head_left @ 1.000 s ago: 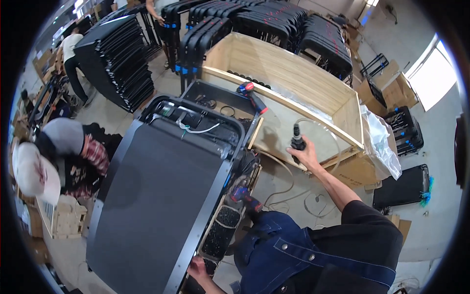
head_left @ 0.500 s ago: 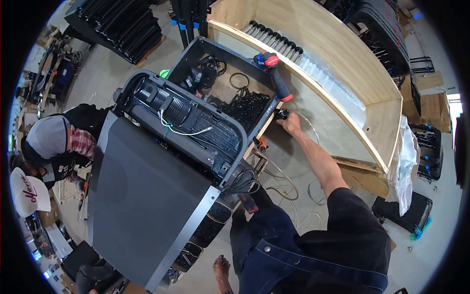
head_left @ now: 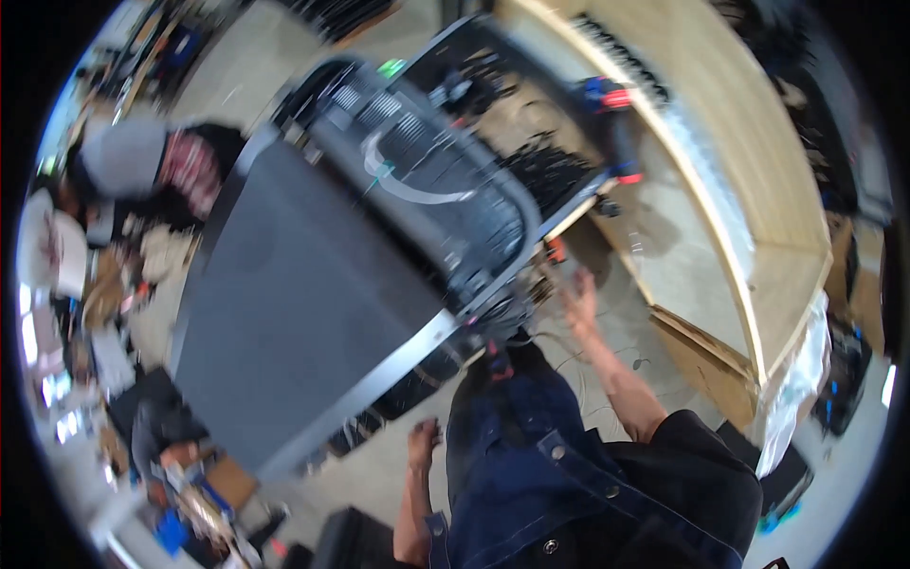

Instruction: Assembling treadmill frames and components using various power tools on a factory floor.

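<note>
My right hand (head_left: 580,303) reaches forward with fingers apart and nothing visible in it, blurred by motion. Just ahead of it is an orange-tipped tool (head_left: 555,249) under the bin's edge. A small black knob-like part (head_left: 607,206) sits beyond the hand at the bin's corner, apart from it. My left hand (head_left: 425,441) hangs low beside the bench, fingers curled, with nothing visible in them. Before me lies a large dark grey panel (head_left: 303,303), joined to a black rounded housing (head_left: 427,180) with a loose white cable (head_left: 427,196) on it.
Behind the housing, a grey bin (head_left: 578,213) contains small black parts. A red-and-blue power driver (head_left: 618,133) rests at its rim. A wooden crate (head_left: 791,190) curves along the right. Two people in caps (head_left: 118,161) work at the left. Thin hoses (head_left: 578,365) trail on the floor.
My right hand has let go of the black knob-like part and drawn back toward me, fingers opening. The whole view has shifted, and my left forearm shows more.
</note>
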`<state>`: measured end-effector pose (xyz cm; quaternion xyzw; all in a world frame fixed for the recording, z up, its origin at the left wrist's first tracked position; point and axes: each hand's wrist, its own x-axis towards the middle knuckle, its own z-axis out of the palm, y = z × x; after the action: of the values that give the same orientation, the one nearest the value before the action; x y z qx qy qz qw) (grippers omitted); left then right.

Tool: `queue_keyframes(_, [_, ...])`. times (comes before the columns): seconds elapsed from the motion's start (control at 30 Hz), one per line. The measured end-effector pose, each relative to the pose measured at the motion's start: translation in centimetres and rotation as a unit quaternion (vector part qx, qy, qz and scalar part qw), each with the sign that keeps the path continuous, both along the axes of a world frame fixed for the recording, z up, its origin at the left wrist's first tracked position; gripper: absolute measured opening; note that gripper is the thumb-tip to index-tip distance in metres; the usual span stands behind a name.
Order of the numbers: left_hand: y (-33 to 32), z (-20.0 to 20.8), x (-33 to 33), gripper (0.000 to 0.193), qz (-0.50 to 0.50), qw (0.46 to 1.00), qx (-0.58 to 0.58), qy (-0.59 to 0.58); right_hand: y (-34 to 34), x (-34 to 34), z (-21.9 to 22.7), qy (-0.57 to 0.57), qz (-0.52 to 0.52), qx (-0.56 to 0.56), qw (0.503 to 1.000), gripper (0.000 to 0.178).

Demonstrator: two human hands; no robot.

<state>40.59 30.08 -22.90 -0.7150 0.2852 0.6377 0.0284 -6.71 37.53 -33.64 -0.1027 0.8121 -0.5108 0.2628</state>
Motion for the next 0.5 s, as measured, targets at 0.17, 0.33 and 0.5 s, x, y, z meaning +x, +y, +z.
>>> queue_keyframes(0.17, [-1.9, 1.3, -0.2, 0.036, -0.013, 0.999, -0.018, -0.045, -5.9, -5.8, -6.2, 0.004, 0.051, 0.03, 0.998, 0.077])
queue_keyframes(0.33, [-3.3, -4.7, 2.3, 0.028, -0.078, 0.969, -0.204, -0.117, -6.1, -7.1, -5.0, -0.085, 0.077, -0.037, 0.993, 0.052])
queue_keyframes(0.5, [-5.9, -12.0, 3.4, 0.027, -0.289, 0.852, -0.354, -0.254, -3.6, -5.1, 4.6, -0.007, 0.136, 0.015, 0.991, 0.039])
